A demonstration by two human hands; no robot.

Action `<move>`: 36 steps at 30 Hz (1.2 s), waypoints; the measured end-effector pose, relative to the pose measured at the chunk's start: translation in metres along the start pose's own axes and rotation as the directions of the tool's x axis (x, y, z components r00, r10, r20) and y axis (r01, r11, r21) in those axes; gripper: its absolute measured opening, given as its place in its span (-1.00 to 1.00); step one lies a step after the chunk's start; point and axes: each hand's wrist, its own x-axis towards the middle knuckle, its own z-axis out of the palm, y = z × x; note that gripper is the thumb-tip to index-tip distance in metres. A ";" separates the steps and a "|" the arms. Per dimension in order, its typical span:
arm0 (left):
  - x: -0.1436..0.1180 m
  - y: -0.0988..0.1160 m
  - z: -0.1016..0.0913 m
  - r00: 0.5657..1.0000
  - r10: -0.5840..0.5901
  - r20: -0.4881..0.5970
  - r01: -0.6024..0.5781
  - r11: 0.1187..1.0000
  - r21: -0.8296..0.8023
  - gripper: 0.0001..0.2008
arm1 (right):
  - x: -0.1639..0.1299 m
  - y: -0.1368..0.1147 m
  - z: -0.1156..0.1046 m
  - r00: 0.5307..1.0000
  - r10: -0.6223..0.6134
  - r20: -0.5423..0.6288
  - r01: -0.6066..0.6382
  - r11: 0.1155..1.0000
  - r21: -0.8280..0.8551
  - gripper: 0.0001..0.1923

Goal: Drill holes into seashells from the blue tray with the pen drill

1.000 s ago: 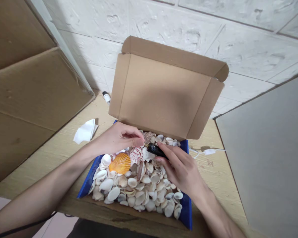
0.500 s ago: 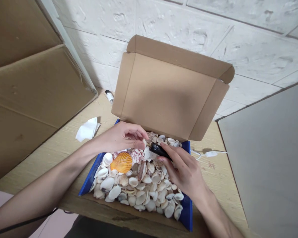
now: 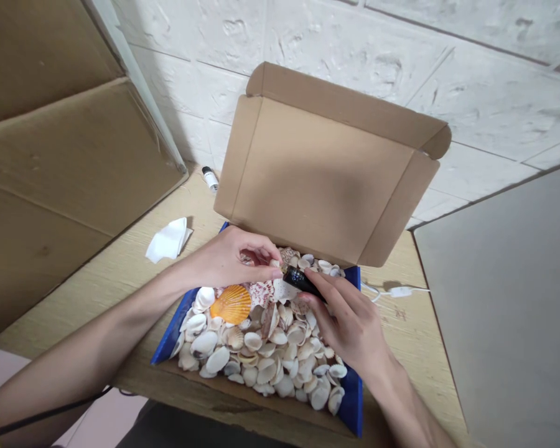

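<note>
My left hand (image 3: 249, 256) pinches a small pale shell (image 3: 274, 264) between thumb and fingertips above the box; the fingers partly hide it. My right hand (image 3: 348, 305) is closed round a black mini drill (image 3: 301, 280), a short cylinder whose brass-coloured tip points left at the shell. Whether the tip touches it I cannot tell. Below both hands, a cardboard box with blue sides (image 3: 353, 398) is filled with white and brownish seashells (image 3: 266, 370). A large orange scallop shell (image 3: 232, 305) lies near my left wrist, beside a red-speckled shell (image 3: 262, 292).
The box's raised lid (image 3: 317, 180) leans toward the white brick-patterned wall (image 3: 336, 56). Left on the wooden table (image 3: 121, 261) are a folded white tissue (image 3: 168, 240) and a small black-capped bottle (image 3: 210, 178). A white cable (image 3: 401, 290) lies at right. Cardboard (image 3: 51, 162) stands at far left.
The view has shifted slightly, so the box and table sit a little further right. My left thumb and the shell have come closer to the drill's tip; both grips stay the same.
</note>
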 end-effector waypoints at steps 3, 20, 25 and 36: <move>-0.001 0.002 -0.001 1.000 0.012 -0.009 -0.012 0.999 0.053 -0.83 | 0.000 0.000 0.000 1.000 -0.008 0.000 0.008 1.000 -0.012 -0.59; -0.004 0.002 -0.013 0.987 -0.057 0.154 0.039 0.992 0.118 -0.72 | 0.002 -0.004 -0.001 0.992 -0.121 0.033 0.123 0.989 -0.088 -0.57; -0.002 -0.001 -0.014 0.978 -0.048 0.202 0.027 0.994 0.103 -0.68 | 0.001 -0.004 -0.001 0.991 -0.130 0.032 0.133 0.986 -0.105 -0.54; -0.001 -0.006 -0.008 0.987 -0.061 0.150 0.067 0.997 -0.034 -0.65 | 0.000 -0.001 -0.002 0.997 -0.078 -0.007 0.077 0.994 -0.080 -0.58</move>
